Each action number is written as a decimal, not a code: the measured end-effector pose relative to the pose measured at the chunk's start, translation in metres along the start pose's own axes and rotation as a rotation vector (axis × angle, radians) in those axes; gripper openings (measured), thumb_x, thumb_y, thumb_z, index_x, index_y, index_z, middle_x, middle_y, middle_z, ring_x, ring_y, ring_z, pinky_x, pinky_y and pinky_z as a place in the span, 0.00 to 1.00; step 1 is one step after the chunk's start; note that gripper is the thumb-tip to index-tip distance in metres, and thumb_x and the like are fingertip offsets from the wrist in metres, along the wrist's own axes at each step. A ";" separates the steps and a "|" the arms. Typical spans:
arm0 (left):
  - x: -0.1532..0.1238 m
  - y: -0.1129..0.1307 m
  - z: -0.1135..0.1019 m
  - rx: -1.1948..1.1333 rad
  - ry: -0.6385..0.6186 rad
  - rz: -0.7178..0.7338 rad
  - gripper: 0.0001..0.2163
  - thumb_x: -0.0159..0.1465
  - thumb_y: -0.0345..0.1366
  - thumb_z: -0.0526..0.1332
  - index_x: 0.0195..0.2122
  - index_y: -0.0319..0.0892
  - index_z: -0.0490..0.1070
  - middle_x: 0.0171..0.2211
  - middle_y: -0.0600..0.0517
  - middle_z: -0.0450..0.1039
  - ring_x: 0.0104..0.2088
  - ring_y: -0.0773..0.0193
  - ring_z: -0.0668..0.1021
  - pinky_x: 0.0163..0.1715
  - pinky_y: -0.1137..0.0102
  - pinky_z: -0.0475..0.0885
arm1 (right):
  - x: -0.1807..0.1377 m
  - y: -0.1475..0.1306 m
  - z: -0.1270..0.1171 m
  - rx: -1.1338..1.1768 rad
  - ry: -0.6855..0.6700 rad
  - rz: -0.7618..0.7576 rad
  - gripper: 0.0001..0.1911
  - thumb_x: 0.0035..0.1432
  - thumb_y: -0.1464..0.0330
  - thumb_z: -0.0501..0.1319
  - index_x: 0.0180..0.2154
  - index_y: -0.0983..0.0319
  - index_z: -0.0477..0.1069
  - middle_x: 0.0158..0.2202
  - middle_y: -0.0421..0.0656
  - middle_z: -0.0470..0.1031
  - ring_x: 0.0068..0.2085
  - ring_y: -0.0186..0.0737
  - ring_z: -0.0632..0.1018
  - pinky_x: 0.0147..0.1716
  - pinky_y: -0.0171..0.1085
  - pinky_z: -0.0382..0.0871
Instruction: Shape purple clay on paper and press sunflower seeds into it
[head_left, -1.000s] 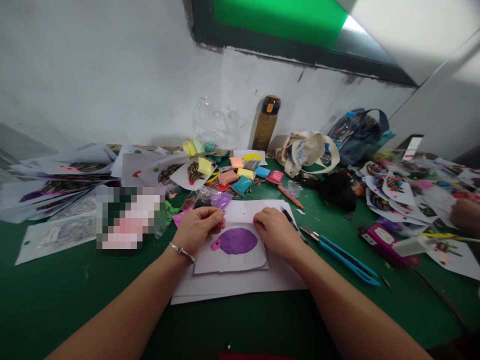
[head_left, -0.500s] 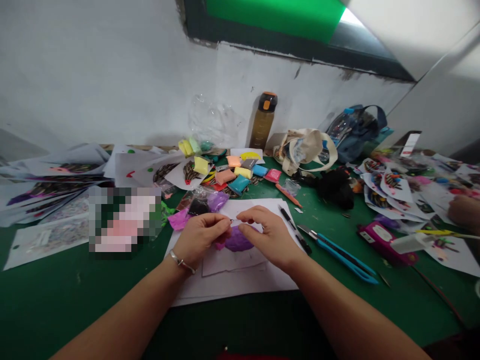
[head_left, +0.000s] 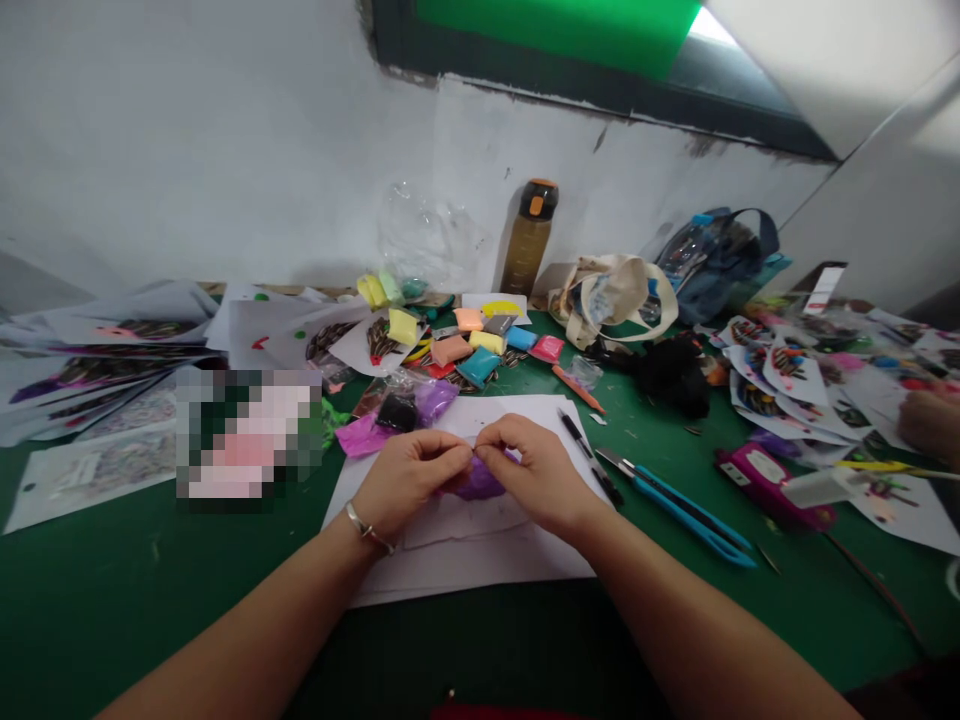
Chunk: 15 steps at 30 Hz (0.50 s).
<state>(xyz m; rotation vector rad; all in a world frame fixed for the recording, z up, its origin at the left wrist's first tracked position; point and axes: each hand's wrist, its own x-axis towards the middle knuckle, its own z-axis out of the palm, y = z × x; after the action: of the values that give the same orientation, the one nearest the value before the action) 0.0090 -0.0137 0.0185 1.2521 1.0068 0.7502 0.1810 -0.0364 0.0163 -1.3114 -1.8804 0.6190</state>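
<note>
My left hand (head_left: 416,472), with a bracelet at the wrist, is closed in a pinch. My right hand (head_left: 536,475) pinches too, and the fingertips of both meet over the paper. Whatever sits between them is tiny and dark, too small to name. Just below the fingertips lies a purple clay shape (head_left: 484,482), partly covered by my hands. It rests on white paper sheets (head_left: 465,555) stacked on the green table. Beside the left hand are a pink packet (head_left: 358,437) and a black clay packet (head_left: 397,411).
To the right lie a black pen (head_left: 585,445), blue tweezers (head_left: 686,510) and a magenta device (head_left: 772,485). Several coloured clay packets (head_left: 478,367) and a bottle (head_left: 529,240) stand behind. Decorated sheets (head_left: 127,330) pile up left. Another person's hand (head_left: 930,420) shows far right.
My right hand has moved left and its fingers have closed into a pinch, meeting the left fingertips. The left hand stays pinched, shifted slightly right.
</note>
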 end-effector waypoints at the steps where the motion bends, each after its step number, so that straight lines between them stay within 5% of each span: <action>1: 0.000 0.000 0.000 0.003 0.002 -0.001 0.10 0.53 0.41 0.66 0.22 0.40 0.74 0.20 0.55 0.69 0.22 0.69 0.68 0.23 0.75 0.63 | 0.000 0.002 -0.003 -0.004 -0.001 0.001 0.07 0.58 0.74 0.57 0.30 0.60 0.71 0.31 0.37 0.73 0.35 0.34 0.72 0.38 0.33 0.64; 9: 0.006 -0.005 -0.011 -0.065 0.049 -0.054 0.12 0.52 0.44 0.68 0.27 0.38 0.75 0.23 0.51 0.73 0.22 0.67 0.71 0.23 0.72 0.67 | -0.002 0.023 -0.042 -0.184 -0.158 0.104 0.09 0.56 0.75 0.57 0.30 0.59 0.75 0.31 0.39 0.75 0.35 0.36 0.73 0.36 0.35 0.63; 15: 0.009 -0.009 -0.013 -0.113 0.084 -0.084 0.15 0.47 0.45 0.71 0.28 0.38 0.75 0.24 0.49 0.74 0.22 0.65 0.74 0.22 0.71 0.70 | -0.001 0.036 -0.040 -0.304 -0.315 0.058 0.10 0.54 0.77 0.57 0.28 0.60 0.76 0.29 0.38 0.74 0.32 0.34 0.72 0.33 0.33 0.60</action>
<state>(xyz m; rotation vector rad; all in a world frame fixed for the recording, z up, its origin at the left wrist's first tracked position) -0.0002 -0.0014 0.0077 1.0823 1.0643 0.7889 0.2336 -0.0259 0.0139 -1.5359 -2.2685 0.6150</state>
